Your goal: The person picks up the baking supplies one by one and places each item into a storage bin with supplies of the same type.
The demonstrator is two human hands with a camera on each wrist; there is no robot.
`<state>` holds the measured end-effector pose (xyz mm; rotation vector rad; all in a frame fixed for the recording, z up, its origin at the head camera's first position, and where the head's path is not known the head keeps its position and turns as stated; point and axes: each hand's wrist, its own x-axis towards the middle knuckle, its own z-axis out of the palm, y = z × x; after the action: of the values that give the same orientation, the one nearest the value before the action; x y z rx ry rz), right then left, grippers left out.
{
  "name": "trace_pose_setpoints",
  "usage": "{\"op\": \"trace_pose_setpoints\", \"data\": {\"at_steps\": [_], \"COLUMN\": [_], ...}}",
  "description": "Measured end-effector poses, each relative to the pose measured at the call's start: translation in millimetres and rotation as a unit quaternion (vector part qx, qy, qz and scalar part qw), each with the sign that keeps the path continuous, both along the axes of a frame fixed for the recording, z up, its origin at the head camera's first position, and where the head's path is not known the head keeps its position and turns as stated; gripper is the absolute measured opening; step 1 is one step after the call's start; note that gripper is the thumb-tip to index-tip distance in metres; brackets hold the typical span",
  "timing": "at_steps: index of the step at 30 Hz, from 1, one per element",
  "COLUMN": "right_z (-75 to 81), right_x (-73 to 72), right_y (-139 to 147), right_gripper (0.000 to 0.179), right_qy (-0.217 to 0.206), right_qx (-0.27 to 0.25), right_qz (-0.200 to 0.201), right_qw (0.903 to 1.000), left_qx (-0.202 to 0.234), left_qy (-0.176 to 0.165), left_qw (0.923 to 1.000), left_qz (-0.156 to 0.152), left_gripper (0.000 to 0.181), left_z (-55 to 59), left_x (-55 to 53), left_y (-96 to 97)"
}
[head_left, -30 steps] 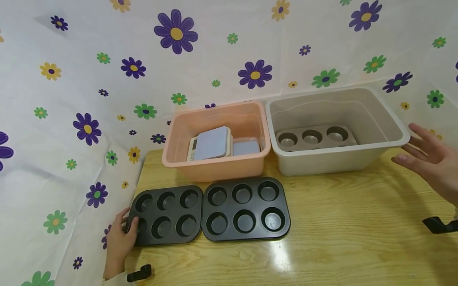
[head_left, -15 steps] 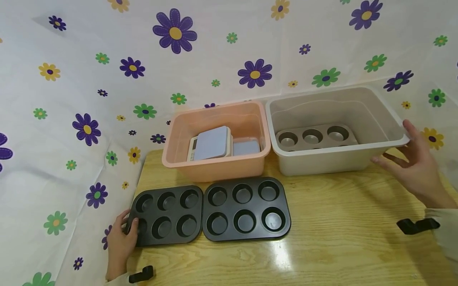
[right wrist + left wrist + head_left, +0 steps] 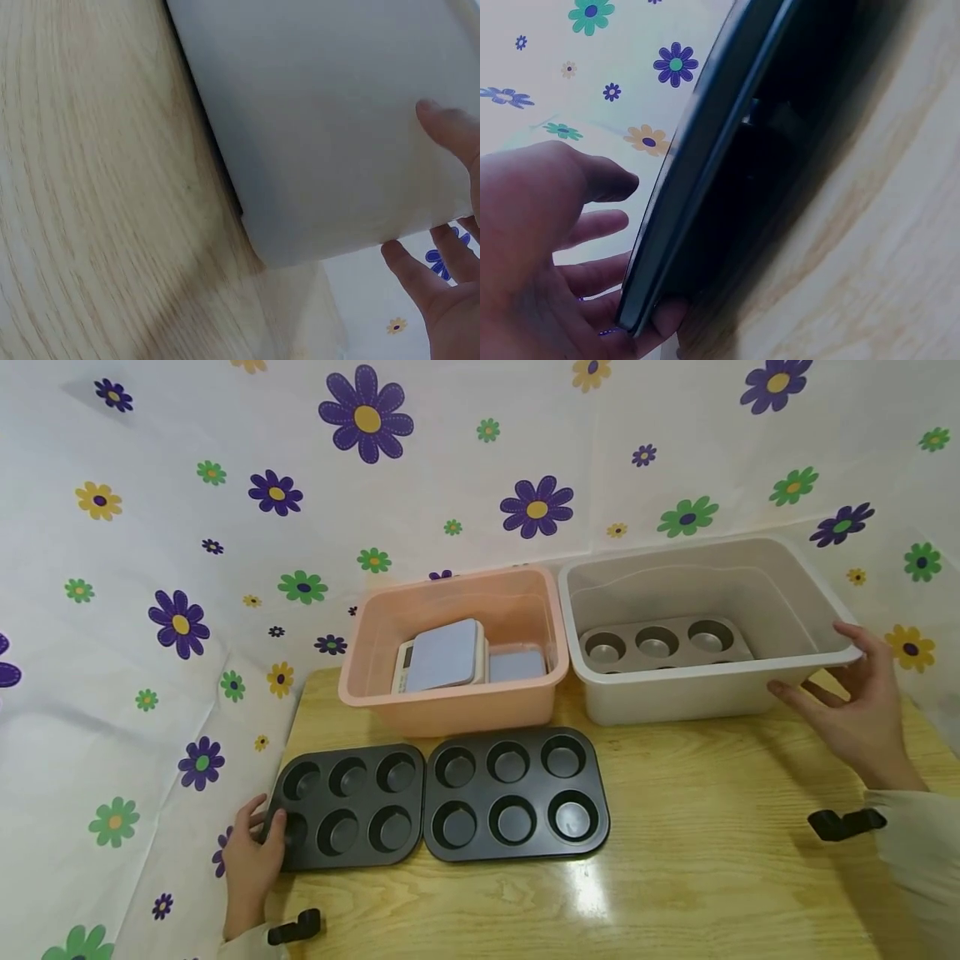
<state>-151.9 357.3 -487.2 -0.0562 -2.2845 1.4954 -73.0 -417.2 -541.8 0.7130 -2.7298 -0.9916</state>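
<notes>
In the head view my left hand [image 3: 253,864] grips the near left corner of a black six-cup muffin pan [image 3: 342,805], with the thumb above its rim. The left wrist view shows the pan's edge [image 3: 676,195] tilted across the picture and a fingertip poking out beneath it. A second black muffin pan [image 3: 513,791] lies flat on the table just to its right. My right hand [image 3: 858,714] holds the near right corner of a beige plastic bin [image 3: 690,697], thumb against the front wall and fingers along the side. Inside the bin sits a brown muffin pan [image 3: 632,648].
A peach bin [image 3: 465,716] stands left of the beige one, holding what looks like a kitchen scale [image 3: 442,657] and a pale flat piece [image 3: 517,665]. Both bins stand at the back of the wooden table [image 3: 697,843], before a flowered cloth [image 3: 420,510].
My right hand has come in from the right to the beige bin's corner and taken hold there. The left hand stays at the muffin pan's edge. The head view tips down slightly.
</notes>
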Motion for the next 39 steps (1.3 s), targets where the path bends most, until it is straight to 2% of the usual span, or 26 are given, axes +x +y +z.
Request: {"op": "trace_pose_setpoints", "data": {"at_steps": [5, 11, 14, 16, 19, 22, 24, 27, 29, 32, 36, 39], "right_z": [-2.4, -6.0, -8.1, -9.7, -10.7, -10.0, -9.1, -8.2, -8.3, -8.8, -8.7, -8.2], "right_x": [-3.9, -2.6, -1.8, -1.6, -1.0, -1.0, -1.0, -0.7, -0.5, -0.6, -1.6, -3.3], "right_y": [-3, -9, -11, -12, -12, -11, -10, -10, -10, -9, -9, -10], "right_gripper": [0.108, 0.105, 0.104, 0.104, 0.104, 0.104, 0.104, 0.104, 0.104, 0.104, 0.103, 0.103], "right_qy": [0.02, 0.051, 0.059, 0.064, 0.069, 0.075, 0.073, 0.069, 0.068, 0.071, 0.074, 0.074], "right_qx": [-0.019, -0.104, -0.137, -0.154, -0.161, -0.168, -0.154, -0.14, -0.136, -0.146, -0.156, -0.153], "right_qz": [-0.004, 0.027, 0.039, 0.045, 0.047, 0.048, 0.04, 0.028, 0.026, 0.03, 0.032, 0.033], "right_qw": [0.9996, 0.993, 0.9881, 0.985, 0.9834, 0.9819, 0.9846, 0.9873, 0.988, 0.9863, 0.9845, 0.9848], "left_qx": [0.041, 0.078, 0.138, 0.19, 0.277, 0.334, 0.367, 0.398, 0.424, 0.469, 0.533, 0.587], "left_qy": [-0.013, -0.01, -0.012, -0.026, -0.038, -0.032, -0.021, 0.0, 0.017, 0.041, 0.073, 0.094], "left_qw": [0.999, 0.9967, 0.9898, 0.9807, 0.9593, 0.9416, 0.9298, 0.9171, 0.9038, 0.8771, 0.8342, 0.7911], "left_qz": [0.012, 0.022, 0.032, 0.041, 0.041, 0.032, 0.015, -0.026, -0.058, -0.093, -0.123, -0.144], "left_gripper": [0.057, 0.051, 0.052, 0.054, 0.055, 0.055, 0.056, 0.057, 0.057, 0.054, 0.051, 0.05], "left_z": [1.3, 0.8, 5.8, 12.1, 18.6, 21.5, 22.5, 22.4, 22.4, 23.3, 26.5, 29.5], "left_x": [-0.2, 4.7, 8.1, 9.1, 9.7, 10.3, 11.2, 12.2, 13.6, 15.0, 17.3, 20.8], "left_y": [-4.6, -12.1, -18.1, -21.5, -27.4, -30.8, -31.8, -33.5, -35.2, -38.2, -40.1, -41.2]}}
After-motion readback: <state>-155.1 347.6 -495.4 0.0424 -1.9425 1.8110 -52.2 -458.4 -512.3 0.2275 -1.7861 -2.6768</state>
